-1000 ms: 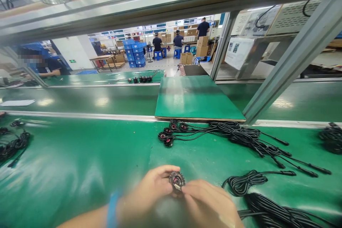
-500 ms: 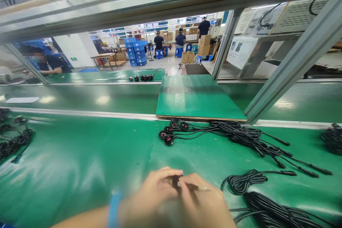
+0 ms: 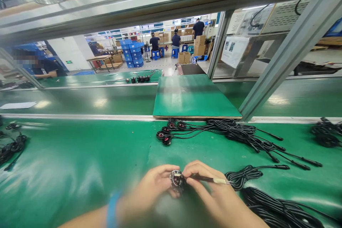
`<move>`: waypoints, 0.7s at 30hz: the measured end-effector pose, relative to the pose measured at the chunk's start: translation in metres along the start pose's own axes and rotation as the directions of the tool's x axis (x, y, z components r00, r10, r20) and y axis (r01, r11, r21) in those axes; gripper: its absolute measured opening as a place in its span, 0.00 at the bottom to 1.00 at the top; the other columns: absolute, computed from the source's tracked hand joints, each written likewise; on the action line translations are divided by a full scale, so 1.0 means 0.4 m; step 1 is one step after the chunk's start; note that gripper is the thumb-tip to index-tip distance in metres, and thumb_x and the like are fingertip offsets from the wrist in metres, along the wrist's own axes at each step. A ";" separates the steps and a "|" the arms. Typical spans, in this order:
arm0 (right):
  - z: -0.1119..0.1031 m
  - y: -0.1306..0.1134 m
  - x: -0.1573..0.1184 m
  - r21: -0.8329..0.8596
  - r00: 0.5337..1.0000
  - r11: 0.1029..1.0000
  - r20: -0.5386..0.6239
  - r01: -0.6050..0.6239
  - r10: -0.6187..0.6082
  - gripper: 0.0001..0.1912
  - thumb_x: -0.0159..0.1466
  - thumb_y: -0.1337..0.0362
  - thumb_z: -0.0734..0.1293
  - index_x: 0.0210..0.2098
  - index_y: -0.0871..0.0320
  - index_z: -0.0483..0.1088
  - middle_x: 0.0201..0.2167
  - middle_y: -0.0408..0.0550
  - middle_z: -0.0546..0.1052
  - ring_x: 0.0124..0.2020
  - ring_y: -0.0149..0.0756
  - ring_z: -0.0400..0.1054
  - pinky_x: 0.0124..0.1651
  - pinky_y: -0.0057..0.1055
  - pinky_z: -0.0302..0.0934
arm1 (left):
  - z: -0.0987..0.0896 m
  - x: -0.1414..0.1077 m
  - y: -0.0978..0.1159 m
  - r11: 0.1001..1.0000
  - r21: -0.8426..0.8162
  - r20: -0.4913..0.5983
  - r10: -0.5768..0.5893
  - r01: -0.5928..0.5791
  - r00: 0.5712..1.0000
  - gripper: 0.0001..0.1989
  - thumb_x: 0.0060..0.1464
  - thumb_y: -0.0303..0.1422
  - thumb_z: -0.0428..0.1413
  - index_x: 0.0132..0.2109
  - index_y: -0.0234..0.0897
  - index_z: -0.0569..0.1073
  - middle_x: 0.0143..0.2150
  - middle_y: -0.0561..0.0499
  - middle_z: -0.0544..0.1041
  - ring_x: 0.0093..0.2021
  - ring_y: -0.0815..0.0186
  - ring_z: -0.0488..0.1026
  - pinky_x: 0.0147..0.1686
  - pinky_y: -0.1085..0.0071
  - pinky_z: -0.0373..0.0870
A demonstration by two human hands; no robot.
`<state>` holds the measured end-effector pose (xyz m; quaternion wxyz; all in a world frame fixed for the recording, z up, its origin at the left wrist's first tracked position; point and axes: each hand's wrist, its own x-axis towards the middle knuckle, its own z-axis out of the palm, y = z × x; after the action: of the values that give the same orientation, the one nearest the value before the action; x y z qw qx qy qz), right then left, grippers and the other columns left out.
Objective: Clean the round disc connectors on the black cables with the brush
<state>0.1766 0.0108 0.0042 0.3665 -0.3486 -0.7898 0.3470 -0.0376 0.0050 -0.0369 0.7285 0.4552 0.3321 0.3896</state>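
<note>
My left hand (image 3: pixel 151 188), with a blue band at the wrist, grips a small round black part (image 3: pixel 176 181) by its edge. Its ringed face, with a little red in the middle, is turned towards me. My right hand (image 3: pixel 205 185) meets the part's right side with thumb and fingertips. In the same hand lies a slim dark tool (image 3: pixel 204 178) with a pale band and a thin metallic end pointing right; its exact kind is unclear. Farther back, several similar round parts (image 3: pixel 165 133) lie on the green table mat (image 3: pixel 107 149), joined to black cables (image 3: pixel 232 130).
Coiled black cables (image 3: pixel 244 176) lie right of my hands, a thicker bundle (image 3: pixel 283 206) nearer me. More cables (image 3: pixel 16 146) are at the far left. Beyond stand a raised green board (image 3: pixel 195 96) and a slanted metal post (image 3: pixel 280 53). A co-worker (image 3: pixel 40 62) sits across at left.
The round part has turned, so its ringed face now shows between my hands. My right hand has opened out somewhat, leaving more of the slim tool visible. The view has shifted slightly.
</note>
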 end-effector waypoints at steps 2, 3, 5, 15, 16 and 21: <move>-0.015 -0.004 0.000 0.015 0.997 1.000 0.071 0.002 -0.003 0.06 0.71 0.67 0.59 0.43 0.52 0.67 0.41 0.44 0.73 0.42 0.33 0.70 0.46 0.29 0.64 | -0.005 -0.001 -0.003 1.000 0.025 0.016 -0.001 0.000 1.000 0.25 0.56 0.43 0.60 0.56 0.33 0.71 0.38 0.44 0.78 0.35 0.63 0.75 0.38 0.68 0.71; -0.020 -0.007 0.000 0.024 0.995 1.000 0.097 0.001 -0.003 0.06 0.71 0.67 0.59 0.43 0.52 0.66 0.41 0.44 0.73 0.42 0.33 0.69 0.46 0.29 0.64 | -0.007 -0.002 -0.005 0.999 0.041 0.019 -0.001 0.001 1.000 0.25 0.57 0.43 0.59 0.57 0.33 0.71 0.37 0.45 0.78 0.34 0.64 0.75 0.38 0.68 0.71; -0.024 -0.012 0.000 0.037 0.991 0.999 0.131 0.003 -0.008 0.06 0.70 0.68 0.59 0.43 0.52 0.67 0.42 0.44 0.73 0.44 0.33 0.69 0.48 0.30 0.63 | -0.010 -0.002 -0.004 0.997 0.081 0.020 -0.008 0.006 1.000 0.25 0.58 0.43 0.58 0.58 0.33 0.71 0.37 0.45 0.78 0.34 0.64 0.74 0.38 0.68 0.70; -0.008 -0.001 0.008 -0.005 0.996 1.000 0.087 0.001 0.000 0.07 0.69 0.67 0.61 0.42 0.54 0.70 0.38 0.45 0.75 0.40 0.35 0.71 0.45 0.31 0.64 | 0.001 -0.005 0.021 0.989 0.144 0.056 -0.023 0.014 0.998 0.25 0.58 0.45 0.58 0.56 0.34 0.74 0.34 0.47 0.77 0.32 0.67 0.71 0.39 0.69 0.68; -0.004 -0.001 0.009 -0.010 0.997 1.000 0.081 -0.018 0.019 0.07 0.69 0.67 0.60 0.41 0.54 0.70 0.38 0.45 0.75 0.40 0.35 0.71 0.44 0.31 0.64 | 0.001 -0.004 0.017 0.992 0.124 0.057 -0.014 0.007 0.998 0.25 0.58 0.44 0.58 0.57 0.33 0.73 0.35 0.47 0.77 0.32 0.67 0.72 0.39 0.68 0.68; 0.017 -0.004 0.009 -0.025 0.993 0.993 0.001 -0.118 0.118 0.08 0.70 0.64 0.60 0.36 0.55 0.70 0.35 0.45 0.75 0.38 0.36 0.71 0.44 0.33 0.64 | -0.005 0.000 -0.005 1.000 0.025 0.020 0.002 -0.003 1.000 0.25 0.57 0.42 0.60 0.57 0.31 0.72 0.36 0.45 0.77 0.34 0.65 0.72 0.39 0.68 0.68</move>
<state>0.1689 0.0112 0.0034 0.3400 -0.3985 -0.7726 0.3586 -0.0387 0.0051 -0.0393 0.7255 0.4687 0.3290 0.3818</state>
